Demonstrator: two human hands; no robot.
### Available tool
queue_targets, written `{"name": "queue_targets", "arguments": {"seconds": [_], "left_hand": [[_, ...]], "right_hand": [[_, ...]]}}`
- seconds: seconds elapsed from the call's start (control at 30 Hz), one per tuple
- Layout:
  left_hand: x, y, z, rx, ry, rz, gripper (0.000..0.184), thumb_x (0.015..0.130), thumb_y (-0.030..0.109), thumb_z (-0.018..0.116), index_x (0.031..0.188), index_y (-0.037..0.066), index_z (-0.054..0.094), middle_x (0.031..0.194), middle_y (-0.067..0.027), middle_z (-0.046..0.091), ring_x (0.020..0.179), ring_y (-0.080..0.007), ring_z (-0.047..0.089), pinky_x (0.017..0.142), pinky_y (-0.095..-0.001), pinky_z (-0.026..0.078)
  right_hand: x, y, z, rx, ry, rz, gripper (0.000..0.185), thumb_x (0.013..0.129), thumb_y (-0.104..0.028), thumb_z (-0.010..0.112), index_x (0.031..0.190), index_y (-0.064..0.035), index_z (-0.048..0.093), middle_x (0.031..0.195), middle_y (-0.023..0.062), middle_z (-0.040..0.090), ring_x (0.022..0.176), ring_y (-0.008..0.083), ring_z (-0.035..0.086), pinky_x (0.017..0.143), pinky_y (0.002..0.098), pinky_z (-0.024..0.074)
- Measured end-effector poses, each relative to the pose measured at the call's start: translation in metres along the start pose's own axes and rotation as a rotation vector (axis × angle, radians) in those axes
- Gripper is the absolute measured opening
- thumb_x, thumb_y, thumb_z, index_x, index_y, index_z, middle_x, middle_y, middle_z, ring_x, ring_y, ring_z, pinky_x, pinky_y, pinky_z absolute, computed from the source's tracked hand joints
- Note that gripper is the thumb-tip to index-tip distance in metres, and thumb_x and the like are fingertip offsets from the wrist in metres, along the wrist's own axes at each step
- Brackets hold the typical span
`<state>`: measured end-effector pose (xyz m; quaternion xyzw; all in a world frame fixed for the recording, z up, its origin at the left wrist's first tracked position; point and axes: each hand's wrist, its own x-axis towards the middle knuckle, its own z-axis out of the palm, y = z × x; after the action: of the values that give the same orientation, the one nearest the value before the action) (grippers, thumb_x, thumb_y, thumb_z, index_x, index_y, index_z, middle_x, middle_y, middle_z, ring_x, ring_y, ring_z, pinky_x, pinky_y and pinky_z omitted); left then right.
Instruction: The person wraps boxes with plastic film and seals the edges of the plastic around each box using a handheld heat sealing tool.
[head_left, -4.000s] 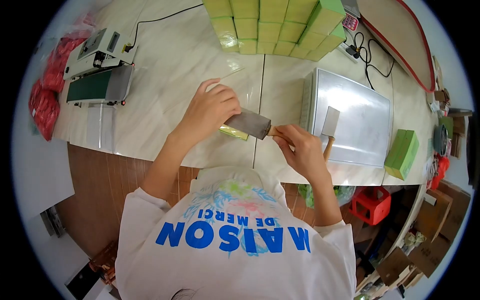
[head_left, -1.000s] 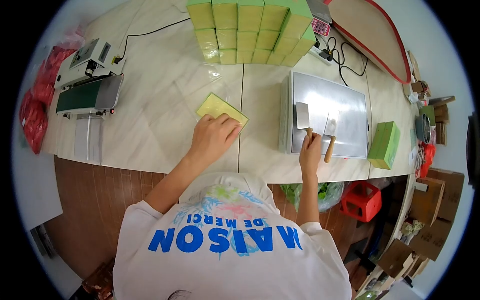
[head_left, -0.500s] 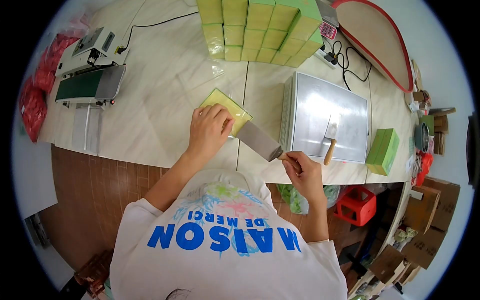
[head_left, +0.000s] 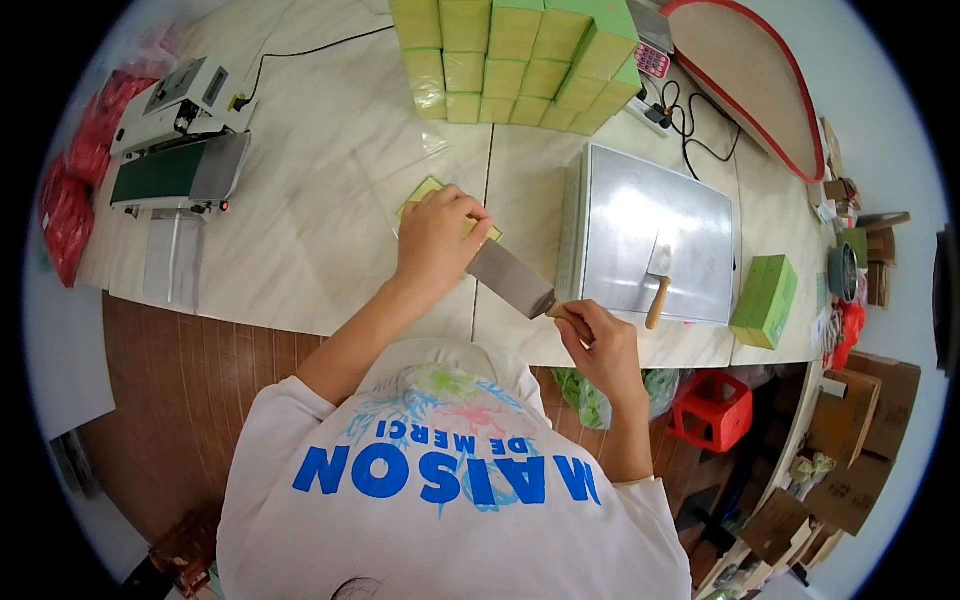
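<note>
My right hand (head_left: 605, 350) is closed around the wooden handle of a spatula (head_left: 512, 282) with a wide flat metal blade. The blade points up and left, its tip at the lower right edge of a flat yellow-green packet (head_left: 428, 186). Over that packet lies my left hand (head_left: 436, 235), fingers bent and closed at its right side, near the blade tip. The hand hides most of the packet, and its fingertips are partly covered. Clear plastic film (head_left: 375, 165) shows around the packet on the table.
A metal-topped box (head_left: 620, 210) carries a second spatula (head_left: 658, 288). Stacked green boxes (head_left: 510, 75) stand at the back; one green box (head_left: 765, 302) is at right. A sealing machine (head_left: 180, 160) stands left, with a cable (head_left: 300, 48). Below the table is a red stool (head_left: 712, 410).
My left hand has moved slightly right and up, covering more of the packet. My right hand and the spatula have shifted a little left.
</note>
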<state>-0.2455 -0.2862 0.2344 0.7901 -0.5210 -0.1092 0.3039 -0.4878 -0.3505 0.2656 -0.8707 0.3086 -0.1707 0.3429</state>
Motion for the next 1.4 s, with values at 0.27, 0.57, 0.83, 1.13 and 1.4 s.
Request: {"name": "queue_targets", "arguments": {"seconds": [0.27,0.57,0.83,1.13,1.4], "left_hand": [[-0.005,-0.017,-0.032,-0.098,0.038,0.061,0.016,0.082,0.008,0.064,0.098,0.008,0.065,0.108,-0.0064,0.061,0.105,-0.0275,0.055,0.095,-0.0432,0.04],[-0.007,-0.041,-0.028,0.062,-0.047,0.174,0.009,0.084,0.009,0.063,0.093,0.008,0.064,0.112,-0.004,0.063,0.109,-0.0251,0.056,0.109,-0.0465,0.034],[-0.011,-0.049,-0.014,0.052,0.084,0.273,0.003,0.086,0.008,0.062,0.088,0.006,0.062,0.104,-0.0037,0.067,0.099,-0.0247,0.062,0.099,-0.0436,0.045],[-0.013,-0.048,-0.012,0.058,0.104,0.297,0.005,0.085,0.005,0.063,0.09,0.004,0.062,0.105,-0.0053,0.067,0.096,-0.0245,0.064,0.078,-0.0342,0.053],[-0.015,-0.051,-0.015,0.088,0.097,0.277,0.007,0.084,0.005,0.064,0.091,0.004,0.063,0.106,-0.0051,0.066,0.097,-0.0251,0.064,0.08,-0.0346,0.053]], "right_hand": [[0.006,-0.004,-0.001,-0.058,-0.032,-0.013,0.014,0.082,-0.008,0.07,0.09,-0.0028,0.061,0.075,0.011,0.068,0.063,0.0248,0.068,0.054,0.0327,0.051],[0.015,-0.009,0.005,-0.032,-0.031,-0.023,0.013,0.083,-0.009,0.07,0.09,-0.0029,0.06,0.076,0.0114,0.068,0.063,0.0246,0.068,0.054,0.0321,0.0514],[0.026,-0.006,0.018,-0.094,0.036,-0.072,0.015,0.084,-0.01,0.069,0.091,-0.0038,0.058,0.074,0.0103,0.067,0.059,0.0266,0.065,0.051,0.0339,0.0497],[0.034,-0.004,0.023,-0.115,0.066,-0.102,0.014,0.086,-0.012,0.067,0.092,-0.0065,0.055,0.076,0.0091,0.065,0.059,0.0298,0.062,0.048,0.0365,0.0472],[0.034,-0.006,-0.001,-0.063,-0.017,-0.011,0.014,0.086,-0.012,0.067,0.091,-0.0034,0.057,0.073,0.0106,0.065,0.062,0.0293,0.064,0.052,0.0361,0.0484]]}}
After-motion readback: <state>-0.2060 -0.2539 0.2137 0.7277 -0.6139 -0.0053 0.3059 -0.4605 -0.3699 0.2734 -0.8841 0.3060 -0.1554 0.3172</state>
